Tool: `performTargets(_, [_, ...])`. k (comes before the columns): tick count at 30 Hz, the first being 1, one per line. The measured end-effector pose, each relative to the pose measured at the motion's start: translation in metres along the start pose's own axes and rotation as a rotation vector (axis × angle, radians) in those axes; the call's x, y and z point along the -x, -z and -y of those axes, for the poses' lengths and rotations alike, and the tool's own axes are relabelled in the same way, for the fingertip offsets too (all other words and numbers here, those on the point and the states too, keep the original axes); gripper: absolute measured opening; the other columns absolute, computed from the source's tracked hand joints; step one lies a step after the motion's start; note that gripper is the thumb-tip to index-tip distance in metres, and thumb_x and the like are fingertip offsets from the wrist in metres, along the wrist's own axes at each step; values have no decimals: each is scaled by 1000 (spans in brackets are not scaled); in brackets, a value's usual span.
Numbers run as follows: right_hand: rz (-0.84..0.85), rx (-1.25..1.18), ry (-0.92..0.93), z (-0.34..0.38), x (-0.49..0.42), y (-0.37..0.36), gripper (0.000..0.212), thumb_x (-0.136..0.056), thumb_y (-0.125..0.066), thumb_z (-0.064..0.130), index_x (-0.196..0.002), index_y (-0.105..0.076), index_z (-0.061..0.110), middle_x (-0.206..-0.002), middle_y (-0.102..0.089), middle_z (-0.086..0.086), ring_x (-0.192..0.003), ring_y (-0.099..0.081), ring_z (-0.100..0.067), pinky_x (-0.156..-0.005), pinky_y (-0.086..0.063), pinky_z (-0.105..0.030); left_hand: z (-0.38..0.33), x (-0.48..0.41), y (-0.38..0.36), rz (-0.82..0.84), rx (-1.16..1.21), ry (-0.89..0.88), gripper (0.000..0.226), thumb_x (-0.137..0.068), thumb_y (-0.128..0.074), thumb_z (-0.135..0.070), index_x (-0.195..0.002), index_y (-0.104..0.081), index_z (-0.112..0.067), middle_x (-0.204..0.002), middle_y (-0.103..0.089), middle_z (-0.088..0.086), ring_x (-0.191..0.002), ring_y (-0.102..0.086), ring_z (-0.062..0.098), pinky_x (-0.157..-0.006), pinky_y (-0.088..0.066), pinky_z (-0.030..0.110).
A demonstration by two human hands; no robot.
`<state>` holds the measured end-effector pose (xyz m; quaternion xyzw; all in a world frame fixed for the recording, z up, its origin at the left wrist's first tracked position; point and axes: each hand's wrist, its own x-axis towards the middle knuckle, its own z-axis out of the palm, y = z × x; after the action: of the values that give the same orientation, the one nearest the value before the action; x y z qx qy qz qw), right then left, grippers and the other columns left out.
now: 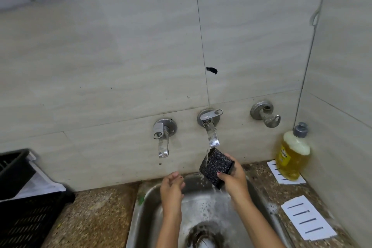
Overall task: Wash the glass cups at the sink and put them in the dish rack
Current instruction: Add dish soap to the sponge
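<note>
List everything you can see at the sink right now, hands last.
Scrub sponge: one, black speckled, under the running water.
Wall taps: three, silver, above the sink; the middle one is running.
Sink: one, steel, centre, wet.
Soap bottle: one, yellow with a grey cap, back right corner.
Paper sheets: two, white with black lines, on the right counter; one is under the bottle.
Dish rack: one, black, on the left counter.
Counter: one, speckled brown.
Left hand: over the sink, holds nothing.
Right hand: grips the sponge.
</note>
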<state>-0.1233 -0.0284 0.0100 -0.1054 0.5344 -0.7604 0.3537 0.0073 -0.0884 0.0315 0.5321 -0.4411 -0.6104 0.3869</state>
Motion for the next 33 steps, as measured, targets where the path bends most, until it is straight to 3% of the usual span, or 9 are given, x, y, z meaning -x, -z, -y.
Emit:
performTargets(2, [-1, -147, -81, -2, -1, -3, 60, -76, -45, -29, -122, -49, 10, -118, -56, -18, -101, -55, -30, -78, -53, -40, -1, 0, -1, 3, -3, 6, 13, -92, -50, -4, -97, -54, -16, -95, -59, 0, -91, -57, 20, -66, -38, 26])
performTargets(5, [36, -376, -221, -3, 2, -7, 49, -81, -43, -25, -114, -51, 9, -100, -62, -16, -77, -65, -27, -55, -57, -33, -5, 0, -2, -2, -11, 6, 16, -92, -50, -4, -90, -54, -20, -89, -59, -2, -81, -58, 15, -65, -36, 26])
performTargets(8, [74, -434, -302, -4, 5, -9, 31, -83, -44, -19, -95, -53, 8, -81, -66, -13, -59, -67, -21, -48, -56, -31, -4, 1, -3, 7, -22, 11, 17, -92, -50, -4, -89, -54, -20, -88, -58, -3, -78, -57, 12, -65, -36, 26])
performTargets(13, [93, -518, -420, -6, 8, -6, 21, -84, -45, -7, -89, -51, 13, -85, -62, -13, -65, -60, -24, -43, -50, -25, -2, 1, -5, 23, -28, 19, 12, -92, -50, -5, -97, -55, -16, -93, -59, -1, -86, -58, 17, -65, -37, 27])
performTargets(19, [52, -383, -376, 0, 6, -5, 17, -87, -52, -1, -92, -54, 16, -86, -64, -10, -71, -59, -23, -40, -47, -20, -3, 2, -5, 34, -24, 23, 13, -92, -50, -5, -96, -55, -16, -97, -59, 1, -80, -57, 14, -65, -37, 26])
performTargets(23, [40, -357, -368, 1, 5, -6, 14, -86, -56, -3, -93, -58, 9, -85, -67, -13, -75, -62, -25, -46, -52, -22, -3, 2, -4, 47, -34, 30, 14, -92, -51, -6, -103, -55, -13, -104, -60, 3, -88, -58, 18, -67, -38, 27])
performTargets(27, [44, -217, -279, -1, 3, -7, 18, -83, -59, -8, -96, -60, 4, -91, -67, -15, -78, -64, -26, -54, -57, -27, -3, 2, -4, 69, -54, 49, 12, -92, -50, -6, -97, -55, -16, -101, -60, 3, -82, -57, 16, -65, -39, 26])
performTargets(30, [33, 137, -14, -3, 4, -5, 21, -78, -63, -12, -95, -66, 0, -95, -67, -14, -70, -65, -10, -59, -52, -15, -2, 1, -4, 130, -62, 161, 9, -95, -48, -17, -98, -57, -16, -100, -62, 4, -81, -58, 17, -67, -41, 28])
performTargets(33, [166, 347, 255, -5, 5, -1, 44, -73, -63, -18, -95, -70, 19, -93, -70, 6, -80, -66, 5, -77, -51, -11, -3, 2, -9, 332, 1, 411, 45, -96, -37, -45, -113, -56, -8, -104, -63, 9, -89, -61, 26, -71, -45, 35])
